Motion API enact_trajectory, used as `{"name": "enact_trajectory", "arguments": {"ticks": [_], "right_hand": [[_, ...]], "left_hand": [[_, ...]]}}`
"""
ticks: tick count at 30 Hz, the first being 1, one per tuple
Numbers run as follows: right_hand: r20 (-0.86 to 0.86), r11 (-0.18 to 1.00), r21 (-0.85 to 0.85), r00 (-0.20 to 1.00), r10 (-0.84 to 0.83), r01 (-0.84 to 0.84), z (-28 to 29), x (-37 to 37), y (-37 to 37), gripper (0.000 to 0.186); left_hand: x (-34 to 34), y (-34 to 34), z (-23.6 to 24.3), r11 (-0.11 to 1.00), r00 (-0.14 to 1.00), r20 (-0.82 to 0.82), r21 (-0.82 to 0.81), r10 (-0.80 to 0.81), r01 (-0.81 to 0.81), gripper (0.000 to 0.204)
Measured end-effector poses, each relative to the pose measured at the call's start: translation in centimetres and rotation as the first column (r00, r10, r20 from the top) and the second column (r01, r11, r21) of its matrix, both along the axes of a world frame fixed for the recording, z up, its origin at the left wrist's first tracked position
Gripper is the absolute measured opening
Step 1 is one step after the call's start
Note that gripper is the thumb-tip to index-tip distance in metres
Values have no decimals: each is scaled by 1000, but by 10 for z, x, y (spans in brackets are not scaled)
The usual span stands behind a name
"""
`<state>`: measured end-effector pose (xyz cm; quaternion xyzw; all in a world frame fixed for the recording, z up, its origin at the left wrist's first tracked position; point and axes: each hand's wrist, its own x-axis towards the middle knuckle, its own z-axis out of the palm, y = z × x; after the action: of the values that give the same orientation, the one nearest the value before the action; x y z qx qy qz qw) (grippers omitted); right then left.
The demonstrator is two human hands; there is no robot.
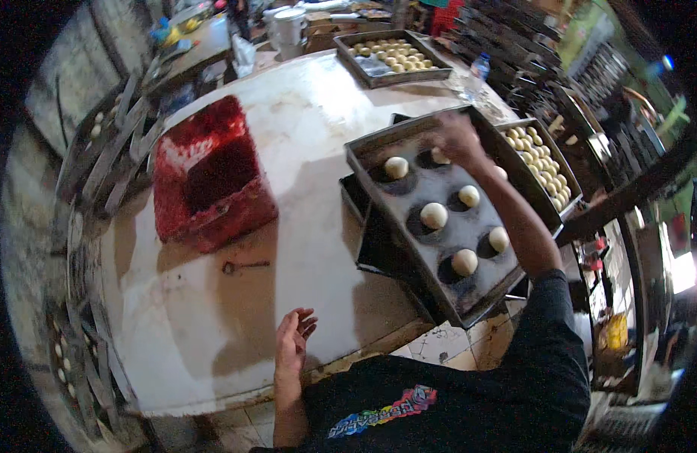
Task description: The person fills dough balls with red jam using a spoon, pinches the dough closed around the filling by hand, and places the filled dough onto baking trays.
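Pale round dough balls sit spaced apart on a large dark baking tray with raised sides. My right hand is over the tray's far end, right at a dough ball that it partly covers. Motion smears its fingers, so their grip does not show. The right forearm crosses the tray's right side and partly hides another ball. Near the table's front edge, my left hand hangs with nothing in it, its fingers loosely bent and apart.
Other dark trays lie beneath this one. A red, flour-dusted tub and a small metal tool are on the pale table. Dough-filled trays stand at the back and right, with a plastic bottle near them.
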<state>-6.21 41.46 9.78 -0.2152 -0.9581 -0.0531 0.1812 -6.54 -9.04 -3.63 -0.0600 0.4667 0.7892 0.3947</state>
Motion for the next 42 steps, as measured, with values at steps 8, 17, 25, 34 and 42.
{"name": "enact_trajectory", "arguments": {"ticks": [8, 17, 25, 34, 42], "right_hand": [[193, 603, -510, 601, 776, -614, 83, -61, -320, 21], [21, 749, -143, 755, 656, -647, -185, -154, -413, 19], [-28, 753, -237, 779, 627, -614, -198, -152, -424, 22], [-221, 477, -850, 973, 63, -224, -75, -95, -434, 16], [-340, 819, -561, 868, -362, 122, 57, 65, -253, 19]], "left_hand": [[-2, -11, -32, 996, 934, -346, 55, 86, -71, 18], [-47, -128, -21, 978, 960, -249, 191, 130, -83, 20], [-104, -191, -45, 976, 990, -137, 211, -17, 46, 22], [-120, -161, -26, 965, 986, -123, 224, -112, 137, 23], [-100, -143, -36, 956, 991, -85, 266, -106, 125, 25]]}}
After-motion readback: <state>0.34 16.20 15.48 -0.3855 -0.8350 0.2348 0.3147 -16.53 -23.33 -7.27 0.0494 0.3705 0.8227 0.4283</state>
